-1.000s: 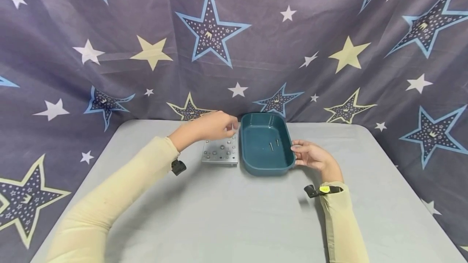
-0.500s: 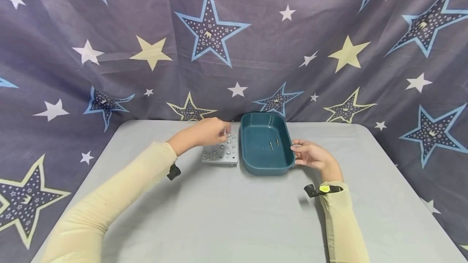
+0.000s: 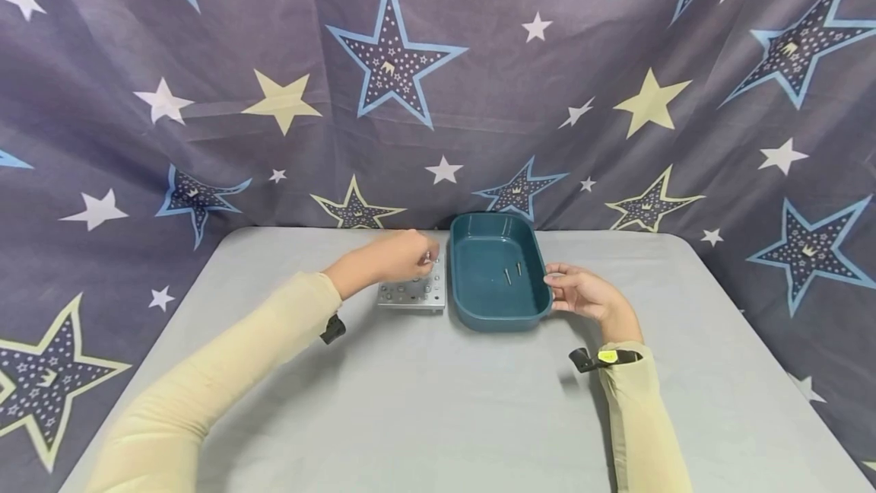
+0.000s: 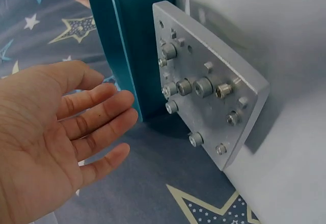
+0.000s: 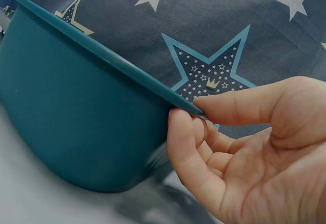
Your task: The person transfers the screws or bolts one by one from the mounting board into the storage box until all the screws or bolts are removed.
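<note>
My left hand (image 3: 408,257) is over the far part of a silver metal plate (image 3: 411,300). In the left wrist view its loosely bent fingers (image 4: 104,114) are beside the plate, with nothing visible between them and the thumb. Several socket-head bolts (image 4: 202,87) of different sizes stand in the plate's holes. To the right of the plate sits a deep blue-green tray (image 3: 479,284), holding two small screws (image 3: 508,276). My right hand (image 5: 249,137) pinches the tray's rim between thumb and fingers on its right side.
A grey-covered table (image 3: 445,402) carries the plate and tray near its back edge. Behind it hangs a dark curtain (image 3: 493,97) printed with stars. Each wrist wears a black camera mount, one of them on the right wrist strap (image 3: 582,360).
My left hand has drawn back from beside the tray's left rim, then come nearer and lower over the plate. The right hand, tray and screws keep their places.
</note>
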Action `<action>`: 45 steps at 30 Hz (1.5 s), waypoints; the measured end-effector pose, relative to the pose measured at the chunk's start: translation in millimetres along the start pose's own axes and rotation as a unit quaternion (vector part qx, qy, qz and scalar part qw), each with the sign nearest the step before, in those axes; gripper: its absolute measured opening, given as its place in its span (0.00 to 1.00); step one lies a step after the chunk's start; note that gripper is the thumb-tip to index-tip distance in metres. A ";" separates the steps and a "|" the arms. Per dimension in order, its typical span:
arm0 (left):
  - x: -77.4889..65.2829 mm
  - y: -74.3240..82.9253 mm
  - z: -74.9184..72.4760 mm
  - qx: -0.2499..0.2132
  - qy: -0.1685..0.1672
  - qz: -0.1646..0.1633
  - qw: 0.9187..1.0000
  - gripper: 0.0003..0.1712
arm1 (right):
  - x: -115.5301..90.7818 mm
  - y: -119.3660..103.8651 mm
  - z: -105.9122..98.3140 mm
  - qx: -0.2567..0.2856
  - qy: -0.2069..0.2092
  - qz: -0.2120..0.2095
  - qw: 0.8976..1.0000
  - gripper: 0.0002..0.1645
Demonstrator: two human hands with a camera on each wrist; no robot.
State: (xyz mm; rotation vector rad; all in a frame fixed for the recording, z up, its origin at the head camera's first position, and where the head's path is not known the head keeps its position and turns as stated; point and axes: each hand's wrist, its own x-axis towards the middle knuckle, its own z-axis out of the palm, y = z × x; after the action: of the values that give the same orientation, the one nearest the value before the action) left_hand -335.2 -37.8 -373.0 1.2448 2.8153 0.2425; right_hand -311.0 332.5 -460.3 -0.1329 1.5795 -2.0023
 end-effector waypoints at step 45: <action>34.5 0.8 32.9 0.088 -0.028 -0.004 0.996 0.04 | 0.5 -0.4 0.1 0.001 0.003 0.007 1.000 0.09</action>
State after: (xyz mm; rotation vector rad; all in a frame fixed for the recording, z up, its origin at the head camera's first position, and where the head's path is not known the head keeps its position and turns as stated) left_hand -354.1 -7.8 -404.9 1.2486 2.8445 -0.0423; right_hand -311.5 332.2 -460.1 -0.1144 1.5783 -1.9954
